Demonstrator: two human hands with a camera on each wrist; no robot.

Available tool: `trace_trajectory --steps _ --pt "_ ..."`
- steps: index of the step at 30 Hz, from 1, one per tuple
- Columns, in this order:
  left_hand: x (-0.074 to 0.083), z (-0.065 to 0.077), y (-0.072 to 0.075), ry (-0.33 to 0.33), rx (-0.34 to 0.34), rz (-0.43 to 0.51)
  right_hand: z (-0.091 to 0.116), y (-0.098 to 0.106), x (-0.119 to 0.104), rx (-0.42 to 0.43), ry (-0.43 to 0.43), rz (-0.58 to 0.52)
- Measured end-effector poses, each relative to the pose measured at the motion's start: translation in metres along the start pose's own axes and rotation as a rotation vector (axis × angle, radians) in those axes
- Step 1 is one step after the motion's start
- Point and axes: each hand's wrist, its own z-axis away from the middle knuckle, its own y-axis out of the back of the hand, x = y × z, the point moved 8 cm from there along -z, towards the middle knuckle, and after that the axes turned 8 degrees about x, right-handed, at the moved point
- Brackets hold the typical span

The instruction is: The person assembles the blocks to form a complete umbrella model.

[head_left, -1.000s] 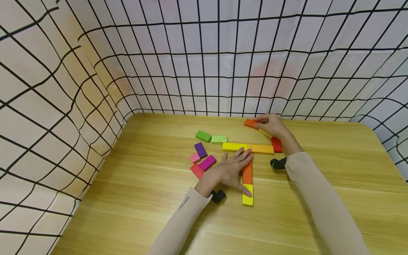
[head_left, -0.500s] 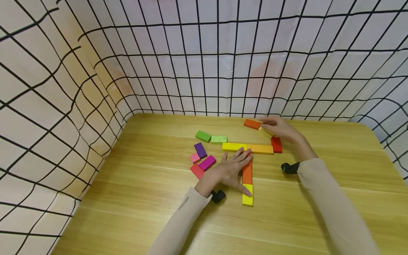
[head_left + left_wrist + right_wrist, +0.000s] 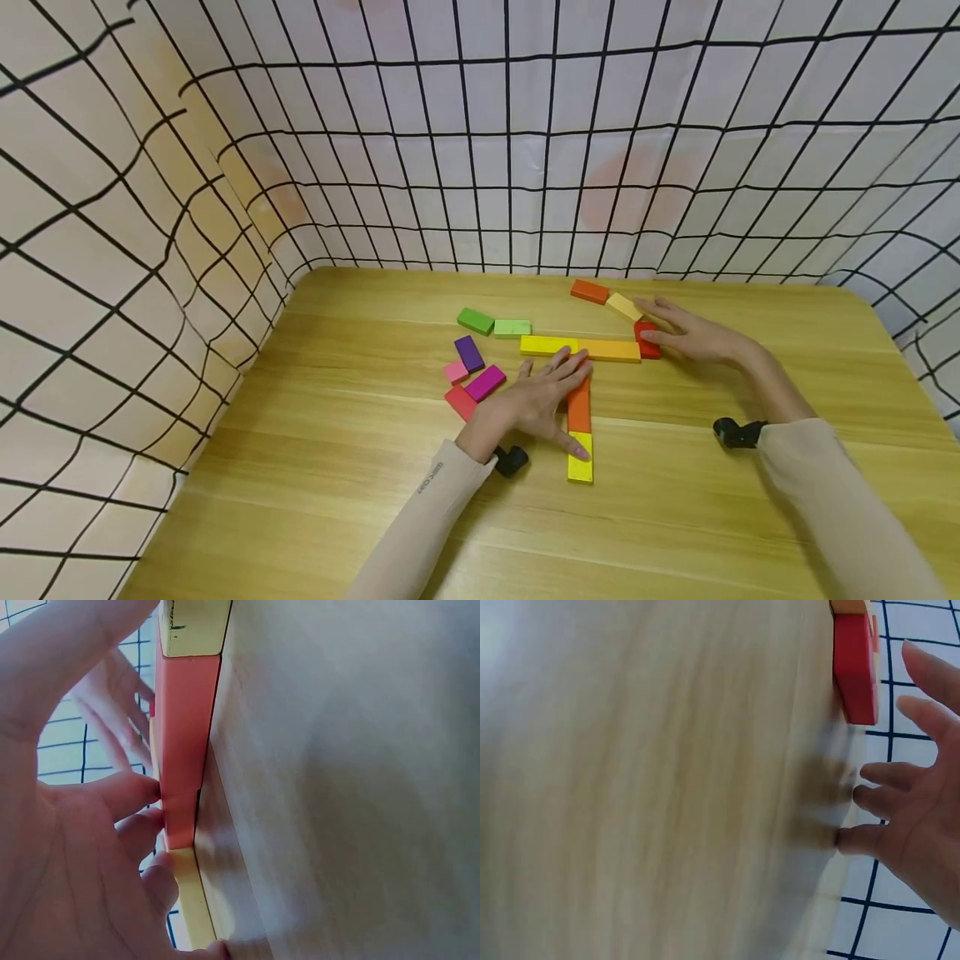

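left hand [image 3: 528, 407]: palm down, fingers spread wide, grasping nothing; its thumb tip rests on the near yellow block [image 3: 580, 471], its other fingertips lie at the far end of the column. column: near yellow block, near orange-red block [image 3: 578, 414] and far orange-red block [image 3: 180, 821], end to end, running away from the person. left wrist view shows a slight offset at the seam between the two orange-red ones. column meets a crosswise row of a yellow block [image 3: 547, 344] and an amber block [image 3: 611, 351], about where these two join. red block [image 3: 648, 352] set across the row's right end, touching amber. right hand [image 3: 693, 335]: fingers extended and apart, no grip on anything; thumb overlaps the red block in head view, contact cannot be told. pale yellow block [image 3: 623, 307] slants from the red one's far end to an orange block [image 3: 590, 291]. left of the row: light green block [image 3: 512, 328] just beside it, then dark green block [image 3: 476, 321]. nearer, loose cluster: purple block [image 3: 469, 354], pink block [image 3: 455, 372], magenta block [image 3: 486, 382], coral block [image 3: 461, 402]. all flat on a wood-grain table [image 3: 300, 467]; white black-grid sheet [image 3: 487, 158] behind.
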Motion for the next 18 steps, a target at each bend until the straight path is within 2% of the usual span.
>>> trace_trajectory --steps 10,18 --pt "0.002 0.0 -0.001 0.001 0.002 -0.011 0.007 -0.01 0.005 0.0 -0.001 0.078" --pt "0.003 0.001 -0.001 0.002 -0.002 -0.017 0.009 -0.012 0.004 0.021 0.006 0.09"
